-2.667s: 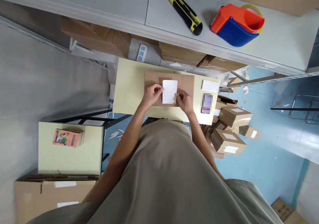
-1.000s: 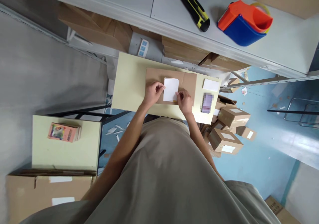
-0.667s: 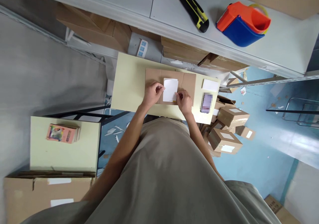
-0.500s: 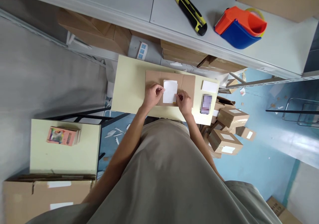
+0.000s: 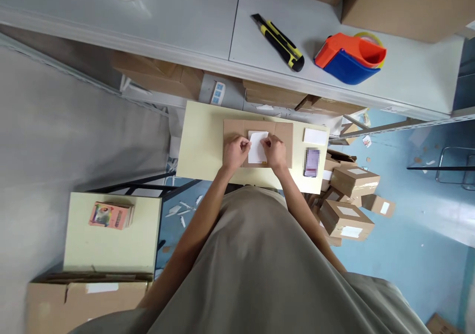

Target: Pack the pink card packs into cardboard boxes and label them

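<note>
A white label (image 5: pixel 257 151) with a small yellow mark at its lower right lies over a flat piece of brown cardboard (image 5: pixel 286 132). At the label's left edge, my left hand (image 5: pixel 236 153) is closed in a pinch. The fingers of my right hand (image 5: pixel 275 152) are also pinched together, on the right edge near the top corner, where the paper looks slightly bent. Under the cardboard is a pale yellow table (image 5: pixel 200 141).
To the right on the table are a white card or box (image 5: pixel 315 136) and a phone (image 5: pixel 312 162). A shelf ahead holds a utility knife (image 5: pixel 280 44) and a tape dispenser (image 5: pixel 349 59). Cardboard boxes (image 5: pixel 347 217) pile up at right; books (image 5: pixel 111 215) lie on a side table at left.
My right hand has moved up the label's right edge, from near the lower corner toward the top. My left hand stays at the left edge. The whole view has shifted slightly.
</note>
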### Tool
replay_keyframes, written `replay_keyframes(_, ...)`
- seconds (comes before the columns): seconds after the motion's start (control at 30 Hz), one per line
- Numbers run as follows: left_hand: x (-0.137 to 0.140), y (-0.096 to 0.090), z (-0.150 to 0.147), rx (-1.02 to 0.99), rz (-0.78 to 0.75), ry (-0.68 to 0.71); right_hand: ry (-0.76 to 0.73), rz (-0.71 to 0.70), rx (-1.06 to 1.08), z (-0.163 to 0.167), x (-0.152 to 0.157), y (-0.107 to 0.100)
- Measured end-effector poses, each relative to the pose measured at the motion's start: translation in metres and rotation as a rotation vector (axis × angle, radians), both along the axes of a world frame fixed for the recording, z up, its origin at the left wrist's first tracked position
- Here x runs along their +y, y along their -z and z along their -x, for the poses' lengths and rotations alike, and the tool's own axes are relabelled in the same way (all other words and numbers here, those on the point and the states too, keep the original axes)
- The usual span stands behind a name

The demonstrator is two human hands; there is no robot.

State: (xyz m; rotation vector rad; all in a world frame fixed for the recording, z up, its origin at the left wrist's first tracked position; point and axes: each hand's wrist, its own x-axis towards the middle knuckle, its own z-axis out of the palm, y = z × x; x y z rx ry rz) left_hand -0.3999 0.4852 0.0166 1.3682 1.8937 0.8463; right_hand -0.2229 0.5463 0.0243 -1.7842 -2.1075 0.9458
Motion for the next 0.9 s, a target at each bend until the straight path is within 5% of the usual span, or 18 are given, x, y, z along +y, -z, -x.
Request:
replay_keyframes(0.33,0.006,-0.018,-0.01,0.245,0.172,0.025,-0.263,0.046,-0.052,0.007,-0.044,-0.009)
replay_keyframes(0.63,0.01,-0.021,-0.014,0.239,0.298,-0.021,0.008,0.017,-0.029,0.028,0.013,-0.007)
replay_keyframes(0.9,0.008,-0.007,-0.005,0.084,0.251,-0.085,-0.129,0.097,-0.059,0.046,0.018,-0.016)
